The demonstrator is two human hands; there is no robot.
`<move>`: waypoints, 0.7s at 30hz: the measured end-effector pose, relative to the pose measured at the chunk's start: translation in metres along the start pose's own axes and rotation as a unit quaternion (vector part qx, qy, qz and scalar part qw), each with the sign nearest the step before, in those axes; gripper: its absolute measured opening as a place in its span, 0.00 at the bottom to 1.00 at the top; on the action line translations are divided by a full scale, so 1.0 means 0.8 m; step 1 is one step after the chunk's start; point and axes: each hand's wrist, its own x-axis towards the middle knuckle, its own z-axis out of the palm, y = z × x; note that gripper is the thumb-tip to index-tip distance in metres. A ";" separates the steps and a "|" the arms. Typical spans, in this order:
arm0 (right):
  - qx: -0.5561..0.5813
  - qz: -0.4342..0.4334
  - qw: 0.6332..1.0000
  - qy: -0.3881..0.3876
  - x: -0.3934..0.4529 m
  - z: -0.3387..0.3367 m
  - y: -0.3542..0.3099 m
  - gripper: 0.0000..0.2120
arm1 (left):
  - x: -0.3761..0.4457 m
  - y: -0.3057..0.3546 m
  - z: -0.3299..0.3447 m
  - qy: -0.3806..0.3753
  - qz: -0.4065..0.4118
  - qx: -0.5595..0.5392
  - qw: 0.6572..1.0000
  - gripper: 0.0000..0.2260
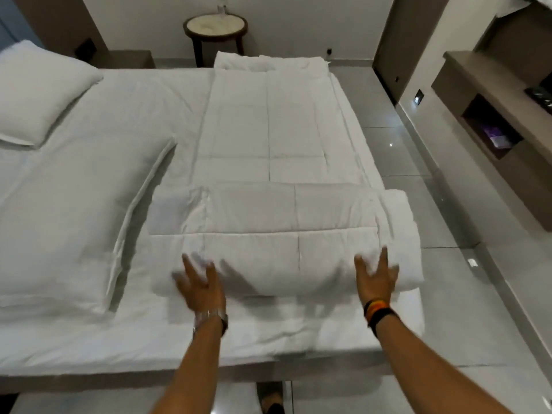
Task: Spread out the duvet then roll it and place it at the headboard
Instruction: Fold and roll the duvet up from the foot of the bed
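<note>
Fingers [191, 265] spread, pressing duvet roll [277, 234]

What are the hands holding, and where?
Nothing is truly gripped. Both hands, left and right, lie open with fingers spread on the near side of the duvet roll, one toward each end.

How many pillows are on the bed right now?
2. One pillow lies at the bed's far left corner; the other pillow lies nearer, left of the duvet roll. More could sit outside the left edge of view.
</note>
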 end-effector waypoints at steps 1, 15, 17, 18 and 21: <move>0.004 0.051 0.999 0.003 0.005 0.018 0.015 0.44 | 0.005 -0.016 0.012 0.008 -0.064 0.006 0.998 0.34; 0.144 0.199 0.954 0.170 0.151 0.154 0.006 0.69 | 0.153 -0.020 0.134 0.133 -0.212 -0.188 0.950 0.71; 0.163 0.180 0.954 0.174 0.149 0.154 0.010 0.67 | 0.157 -0.028 0.132 0.126 -0.209 -0.182 0.953 0.69; 0.173 0.173 0.954 0.172 0.145 0.152 0.011 0.65 | 0.156 -0.030 0.130 0.125 -0.210 -0.180 0.953 0.67; 0.185 0.156 0.955 0.169 0.130 0.136 0.012 0.61 | 0.137 -0.030 0.119 0.128 -0.208 -0.179 0.953 0.65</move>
